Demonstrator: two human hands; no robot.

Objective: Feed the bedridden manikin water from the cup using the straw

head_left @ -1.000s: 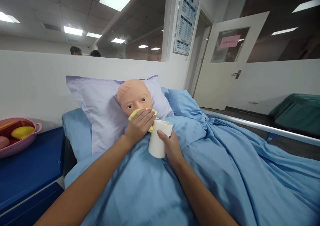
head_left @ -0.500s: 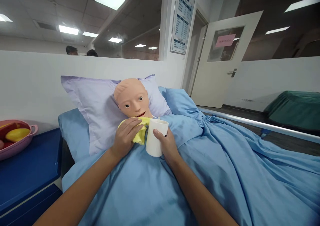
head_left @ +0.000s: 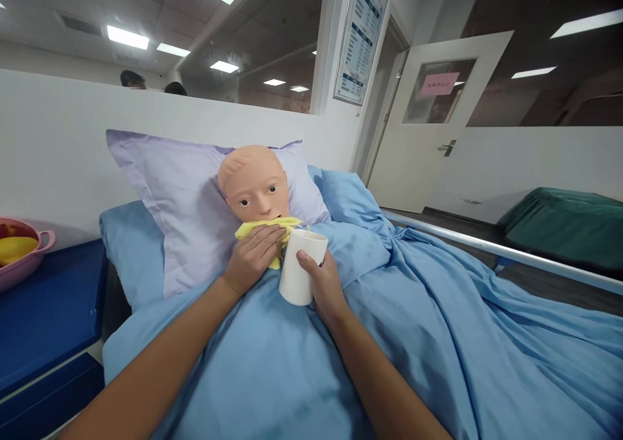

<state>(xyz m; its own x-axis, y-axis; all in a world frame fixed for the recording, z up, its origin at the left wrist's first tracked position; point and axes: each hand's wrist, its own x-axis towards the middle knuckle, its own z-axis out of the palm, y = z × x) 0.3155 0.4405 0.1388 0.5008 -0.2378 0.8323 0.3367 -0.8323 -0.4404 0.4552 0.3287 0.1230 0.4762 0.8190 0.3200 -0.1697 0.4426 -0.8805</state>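
Note:
A mannequin (head_left: 256, 177) lies in the bed with its head on a lilac pillow (head_left: 187, 200). My left hand (head_left: 254, 257) is closed on a yellow cloth (head_left: 250, 227), whose upper edge covers the mannequin's mouth. My right hand (head_left: 327, 284) grips a white cup (head_left: 298, 268) just right of the cloth, thumb across its near side. The cup tilts slightly, and a thin pale stick or straw shows at its rim; its contents are hidden. Beneath both arms spreads a blue quilt (head_left: 253, 355).
On the left, a blue bedside cabinet (head_left: 53, 317) bears a pink basket (head_left: 24, 268) with a yellow fruit-like item in it. A metal bed rail (head_left: 511, 252) runs along the right side. Beyond it lies a green-covered shape (head_left: 564, 222). A white door (head_left: 413, 174) stands ajar behind.
The yellow cloth has risen from the mannequin's chin over its mouth, moved by my left hand. My right hand keeps hold of the cup. The camera view has shifted a little.

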